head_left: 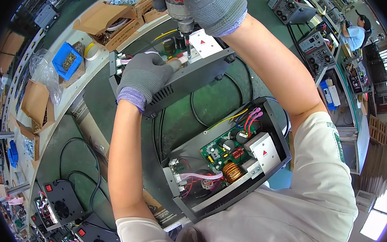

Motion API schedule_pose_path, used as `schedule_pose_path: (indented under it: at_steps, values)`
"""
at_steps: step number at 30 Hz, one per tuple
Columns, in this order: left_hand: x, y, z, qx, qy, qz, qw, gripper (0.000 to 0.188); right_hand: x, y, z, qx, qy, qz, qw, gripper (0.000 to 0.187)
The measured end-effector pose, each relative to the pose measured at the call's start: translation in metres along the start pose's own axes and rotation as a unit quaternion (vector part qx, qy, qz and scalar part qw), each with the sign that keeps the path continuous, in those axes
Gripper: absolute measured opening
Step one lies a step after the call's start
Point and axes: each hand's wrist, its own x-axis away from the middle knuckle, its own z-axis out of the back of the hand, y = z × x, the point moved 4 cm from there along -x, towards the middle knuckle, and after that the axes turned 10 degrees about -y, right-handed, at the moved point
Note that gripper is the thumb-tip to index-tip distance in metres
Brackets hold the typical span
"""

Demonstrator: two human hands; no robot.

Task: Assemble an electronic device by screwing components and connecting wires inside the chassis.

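In my right hand, gloved in grey, is a power screwdriver, held upright with its bit pointing down. The bit reaches a metal piece beside a white plate inside an open black equipment case. My left hand, also gloved, lies over the case's near side. Its fingertips are drawn together close to the bit; whatever they pinch is hidden. Nearer to me sits a second open case, with a green circuit board, a copper coil and bundled wires showing.
Along the left, a curved conveyor edge carries cardboard boxes and a blue bin of small fasteners. Black cables loop between the cases. More black units stand lower left. A co-worker sits far right beside other units.
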Motion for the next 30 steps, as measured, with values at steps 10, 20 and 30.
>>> schedule_pose_path:
  at_steps: [10, 20, 30]
  values:
    - [0.003, 0.003, 0.006, -0.013, 0.06, -0.039, 0.997, 0.058, -0.001, 0.0, 0.006, -0.001, 0.026, -0.02, 0.999, 0.015]
    - [-0.009, -0.036, 0.014, 0.618, 0.103, -0.085, 0.774, 0.039, 0.007, -0.018, -0.019, 0.308, 0.127, 0.163, 0.929, 0.02]
    - [0.009, -0.017, 0.014, 0.693, 0.095, -0.179, 0.691, 0.049, -0.017, -0.017, 0.005, -0.004, 0.056, 0.006, 0.998, 0.014]
